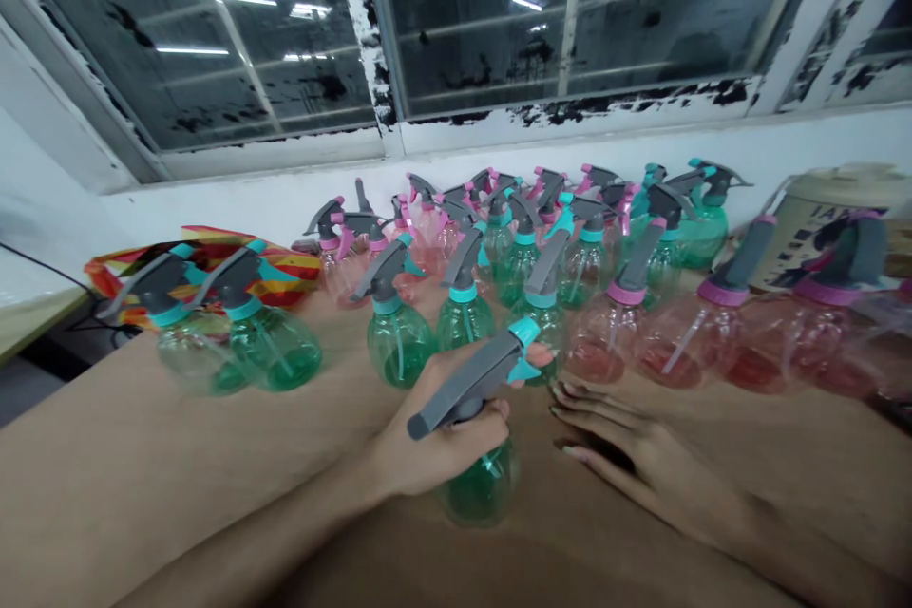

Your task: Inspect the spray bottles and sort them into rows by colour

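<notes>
My left hand (434,427) is closed around the neck of a green spray bottle (484,486) with a grey and turquoise trigger head. The bottle is roughly upright near the front of the table, its nozzle pointing away to the right. My right hand (652,456) lies palm down on the tabletop to the right of that bottle, fingers stretched out and holding nothing. Just beyond my hands stand a green spray bottle (400,347), another of the same colour, and a pink spray bottle (604,337). Two more green bottles (275,347) stand together on the left.
Several pink and green spray bottles crowd the back of the wooden table (285,465) along the wall. A cream container (819,209) with printed lettering stands at the back right. A red and yellow patterned bag (299,268) lies at the left. Above is a window (570,19) with peeling paint.
</notes>
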Action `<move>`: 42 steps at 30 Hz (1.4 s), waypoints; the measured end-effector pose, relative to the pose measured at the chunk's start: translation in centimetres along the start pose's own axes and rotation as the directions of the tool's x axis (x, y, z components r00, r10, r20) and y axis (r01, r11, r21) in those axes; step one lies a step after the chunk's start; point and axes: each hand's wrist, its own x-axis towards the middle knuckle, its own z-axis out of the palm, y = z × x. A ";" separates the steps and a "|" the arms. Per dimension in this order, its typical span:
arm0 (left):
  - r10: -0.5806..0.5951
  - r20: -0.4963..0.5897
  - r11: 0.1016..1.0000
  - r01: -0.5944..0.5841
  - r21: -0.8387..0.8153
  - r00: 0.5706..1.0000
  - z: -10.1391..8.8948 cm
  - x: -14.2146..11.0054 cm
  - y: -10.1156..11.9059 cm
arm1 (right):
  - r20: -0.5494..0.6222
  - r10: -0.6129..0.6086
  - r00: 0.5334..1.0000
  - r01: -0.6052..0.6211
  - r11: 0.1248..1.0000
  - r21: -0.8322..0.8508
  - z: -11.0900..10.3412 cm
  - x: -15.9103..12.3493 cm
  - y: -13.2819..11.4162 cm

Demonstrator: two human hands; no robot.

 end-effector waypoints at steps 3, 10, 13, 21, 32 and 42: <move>0.014 -0.003 1.000 -0.014 -0.023 1.000 0.0 0.0 0.0 | 0.031 0.010 0.999 -0.009 1.000 -0.028 0.0 -0.1 0.1; 0.022 -0.016 0.996 -0.023 -0.090 1.000 0.0 0.0 0.5 | 0.004 0.002 1.000 -0.002 1.000 -0.001 0.2 -0.1 0.2; 0.029 -0.032 0.993 -0.032 -0.111 0.999 0.0 0.0 0.7 | 0.002 0.010 1.000 -0.010 1.000 0.004 0.0 0.0 0.0; 0.004 -0.020 0.989 -0.007 -0.149 1.000 -0.1 0.0 0.7 | -0.020 -0.009 1.000 0.009 1.000 0.023 0.4 -0.2 0.6; 0.051 -0.040 0.974 -0.059 -0.219 0.998 -0.3 -0.2 0.7 | 0.007 0.004 1.000 -0.004 1.000 -0.016 0.1 -0.1 0.0; -0.018 -0.071 0.982 0.005 -0.188 0.997 -0.3 0.1 1.0 | -0.018 -0.007 1.000 0.007 1.000 0.012 0.3 -0.1 0.3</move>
